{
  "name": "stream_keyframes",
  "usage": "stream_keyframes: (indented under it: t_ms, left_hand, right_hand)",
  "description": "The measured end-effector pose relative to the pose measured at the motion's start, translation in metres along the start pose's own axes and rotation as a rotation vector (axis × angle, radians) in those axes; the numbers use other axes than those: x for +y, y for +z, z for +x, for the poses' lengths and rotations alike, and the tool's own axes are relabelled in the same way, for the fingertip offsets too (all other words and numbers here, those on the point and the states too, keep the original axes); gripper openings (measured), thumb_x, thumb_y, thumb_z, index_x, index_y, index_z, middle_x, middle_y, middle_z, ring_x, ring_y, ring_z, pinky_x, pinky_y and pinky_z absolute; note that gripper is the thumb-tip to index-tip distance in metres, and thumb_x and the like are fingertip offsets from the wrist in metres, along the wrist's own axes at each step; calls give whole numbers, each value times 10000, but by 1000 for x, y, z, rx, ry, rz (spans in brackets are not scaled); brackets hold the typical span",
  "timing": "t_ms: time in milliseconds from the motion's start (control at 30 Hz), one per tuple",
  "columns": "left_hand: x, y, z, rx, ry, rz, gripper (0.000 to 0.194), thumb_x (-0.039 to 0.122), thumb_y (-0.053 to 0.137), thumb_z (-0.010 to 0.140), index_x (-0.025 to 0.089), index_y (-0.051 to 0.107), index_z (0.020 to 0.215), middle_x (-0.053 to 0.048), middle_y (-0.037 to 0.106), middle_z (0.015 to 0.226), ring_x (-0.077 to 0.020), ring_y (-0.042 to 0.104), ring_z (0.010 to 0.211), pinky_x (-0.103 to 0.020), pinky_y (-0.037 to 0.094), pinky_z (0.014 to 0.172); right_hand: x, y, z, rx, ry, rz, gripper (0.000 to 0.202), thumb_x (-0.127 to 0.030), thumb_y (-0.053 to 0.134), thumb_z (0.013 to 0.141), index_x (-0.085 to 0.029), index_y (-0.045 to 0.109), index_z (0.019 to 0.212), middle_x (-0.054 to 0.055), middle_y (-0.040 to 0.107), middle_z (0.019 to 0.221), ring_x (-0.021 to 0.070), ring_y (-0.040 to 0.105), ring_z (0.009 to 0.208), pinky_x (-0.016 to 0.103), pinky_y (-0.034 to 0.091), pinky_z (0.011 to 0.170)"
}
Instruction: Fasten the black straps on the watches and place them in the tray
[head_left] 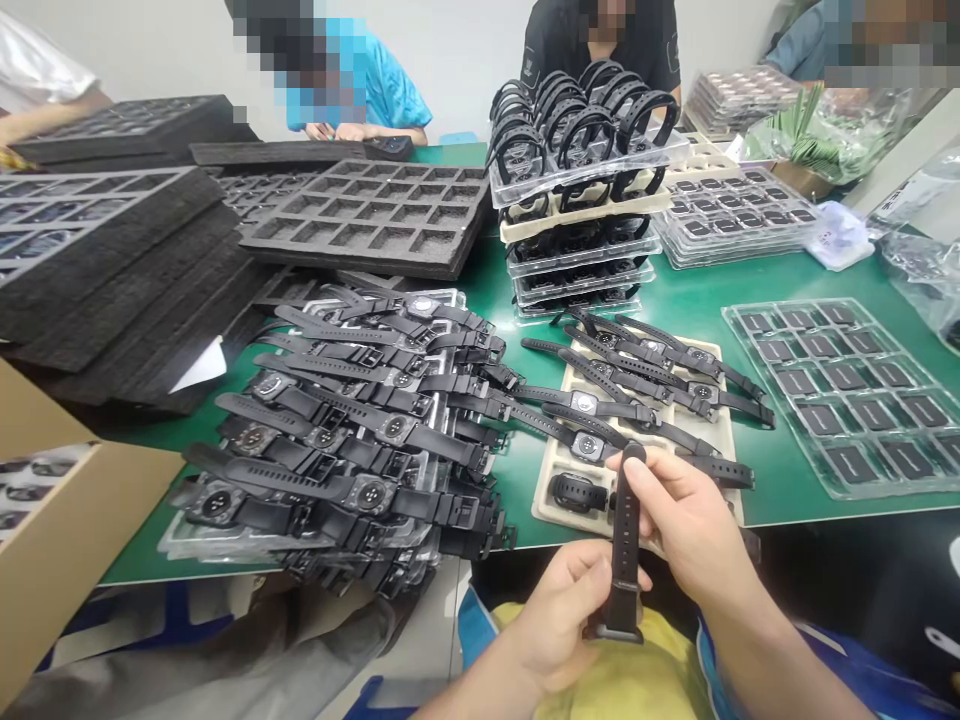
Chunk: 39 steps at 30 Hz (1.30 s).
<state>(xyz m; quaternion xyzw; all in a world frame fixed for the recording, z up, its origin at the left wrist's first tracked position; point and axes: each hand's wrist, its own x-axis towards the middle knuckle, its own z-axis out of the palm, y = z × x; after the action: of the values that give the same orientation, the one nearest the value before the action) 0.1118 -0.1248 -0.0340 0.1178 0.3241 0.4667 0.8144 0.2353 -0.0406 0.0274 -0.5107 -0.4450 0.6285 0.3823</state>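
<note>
A black watch with its strap [626,540] hangs upright between my two hands, over the table's front edge. My left hand [566,610] is closed on its lower part, near the watch case. Fingers and thumb of my right hand [679,515] pinch the strap's upper end. Just beyond lies a cream tray [555,480] with several black watches, their straps mostly stretched out flat; one curled watch [577,492] sits in a front compartment. To the left, a large pile of black watches [371,490] lies in layers on clear trays.
Black foam trays [367,262] are stacked at the left and back. A tall stack of clear trays [581,262] holds looped watches. Another clear tray [810,425] lies right, a cardboard box [97,530] left. Several people sit across the green table [697,290].
</note>
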Motion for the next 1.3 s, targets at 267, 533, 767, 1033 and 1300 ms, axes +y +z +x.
stream_keyframes:
  t_ms: [267,533,767,1033,1300]
  left_hand:
    - [-5,-2,2,3,25,35,602,708,891,664,121,778,727,22,509,535,-68,408,478,-202,264,494]
    - [18,1,-8,155,448,647,486,635,731,895,165,836,960,-112,772,876,-215,666,778,-297,532,738]
    - [40,4,-16,76,907,1308,374,154,662,990,219,682,1358,-112,806,1131,-238,750,998,-329,593,923]
    - [38,-1,-16,1,1100,1398,300,43,648,947,194,680,1204,-104,791,968,-210,716,790,-327,586,742]
    - [36,-5,-16,12,1190,1600,273,76,641,964,153,717,1214,-124,800,929,-219,692,731,-342,556,668]
  right_hand:
    - [-1,2,0,6,-35,-39,542,-701,749,854,-165,780,918,-70,454,534,98,459,459,193,419,426]
    - [11,-11,-20,22,-355,-377,299,-366,644,1004,-244,717,1267,41,686,965,156,665,700,255,604,643]
    - [34,-21,-44,-12,-402,-532,187,-340,626,1028,-232,776,1057,74,766,940,226,752,801,290,636,713]
    - [38,-15,-51,57,-59,-166,380,-563,703,966,-187,740,917,26,687,698,188,659,619,271,576,607]
    - [35,-18,-49,38,-149,-302,475,-556,631,1016,-205,688,701,27,658,657,181,632,606,263,534,595]
